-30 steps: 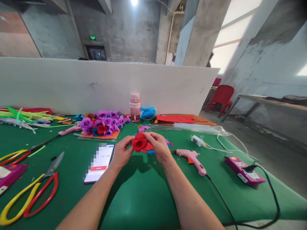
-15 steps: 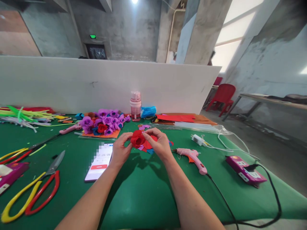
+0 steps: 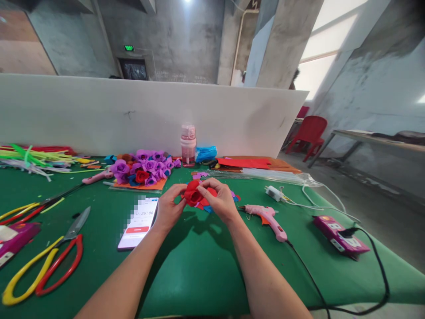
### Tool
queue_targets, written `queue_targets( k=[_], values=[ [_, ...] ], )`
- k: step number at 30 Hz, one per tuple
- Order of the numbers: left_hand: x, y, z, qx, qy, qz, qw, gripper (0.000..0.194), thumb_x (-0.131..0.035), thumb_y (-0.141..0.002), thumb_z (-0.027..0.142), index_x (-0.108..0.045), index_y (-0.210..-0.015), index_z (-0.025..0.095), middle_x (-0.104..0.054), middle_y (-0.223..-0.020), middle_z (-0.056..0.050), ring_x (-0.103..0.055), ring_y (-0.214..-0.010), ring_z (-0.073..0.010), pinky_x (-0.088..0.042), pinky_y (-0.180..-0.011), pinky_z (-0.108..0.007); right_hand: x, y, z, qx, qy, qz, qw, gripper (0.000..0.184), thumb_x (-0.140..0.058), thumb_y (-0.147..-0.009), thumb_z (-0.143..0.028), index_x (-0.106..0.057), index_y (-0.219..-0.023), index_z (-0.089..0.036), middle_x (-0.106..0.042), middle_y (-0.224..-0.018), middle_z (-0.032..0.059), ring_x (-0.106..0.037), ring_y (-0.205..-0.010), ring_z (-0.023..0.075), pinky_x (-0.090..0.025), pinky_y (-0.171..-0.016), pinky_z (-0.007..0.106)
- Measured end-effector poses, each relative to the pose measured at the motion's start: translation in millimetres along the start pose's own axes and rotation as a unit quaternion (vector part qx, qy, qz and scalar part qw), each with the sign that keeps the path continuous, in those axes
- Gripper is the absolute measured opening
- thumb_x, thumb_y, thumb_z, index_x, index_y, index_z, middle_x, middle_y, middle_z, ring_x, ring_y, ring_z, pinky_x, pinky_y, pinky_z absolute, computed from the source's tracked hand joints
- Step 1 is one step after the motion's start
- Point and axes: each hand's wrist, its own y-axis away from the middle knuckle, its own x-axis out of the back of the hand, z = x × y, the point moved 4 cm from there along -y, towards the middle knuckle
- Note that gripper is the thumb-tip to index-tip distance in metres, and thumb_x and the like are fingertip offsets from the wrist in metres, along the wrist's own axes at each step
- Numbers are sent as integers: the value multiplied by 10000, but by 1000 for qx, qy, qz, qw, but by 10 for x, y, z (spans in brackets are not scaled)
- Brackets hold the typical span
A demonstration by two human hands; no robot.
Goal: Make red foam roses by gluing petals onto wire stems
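Note:
A red artificial rose (image 3: 191, 195) is held between both hands above the green table. My left hand (image 3: 171, 206) pinches its left side, fingers closed. On its right, my right hand (image 3: 217, 199) has thumb and fingertips closed on the petals. Cut petal pieces (image 3: 208, 208) in red, blue and purple lie behind and below the flower, partly hidden by the hands. To the right, a pink glue gun (image 3: 267, 217) rests on the table. A phone (image 3: 139, 226) with a timer on its screen lies beside my left wrist.
Finished purple and red flowers (image 3: 149, 168) are heaped at the back left, near a pink bottle (image 3: 188, 148). Scissors (image 3: 63, 257) lie at the left. A purple power strip (image 3: 340, 237) and cords occupy the right side. A white partition (image 3: 139, 110) stands behind.
The red rose has turned slightly in my fingers and shifted a little to the right. Both hands keep their hold, and the view has moved very slightly.

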Motion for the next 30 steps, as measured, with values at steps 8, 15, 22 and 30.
queue_targets(
  k=[8,15,22,30],
  values=[
    [3,0,-18,8,6,13,1000,184,-573,-810,229,-641,-976,188,-681,-970,-55,-613,-882,-166,-483,-802,-280,-13,-7,44,-57,-92,-19,994,270,-587,-780,-456,-628,-696,-203,-617,-720,20,-552,-739,177,-430,-740,307],
    [-2,0,-65,25,33,25,999,172,-591,-796,213,-648,-955,181,-676,-951,-52,-614,-870,-162,-487,-801,-272,-2,-7,57,-84,-133,-17,987,267,-595,-774,-450,-632,-690,-199,-600,-701,3,-539,-726,164,-404,-731,289],
    [8,-3,-58,30,32,28,999,181,-589,-800,249,-655,-954,180,-677,-954,-52,-618,-875,-168,-488,-806,-274,-38,4,112,-121,-150,-31,981,254,-668,-717,-428,-622,-689,-179,-601,-693,-1,-530,-672,138,-404,-696,274],
    [12,-13,-37,36,18,31,999,170,-589,-795,235,-657,-939,175,-680,-929,-44,-617,-837,-154,-487,-768,-254,-62,7,141,-130,-167,-32,977,276,-688,-697,-442,-624,-670,-176,-600,-672,-10,-519,-660,129,-393,-682,266]
  ],
)
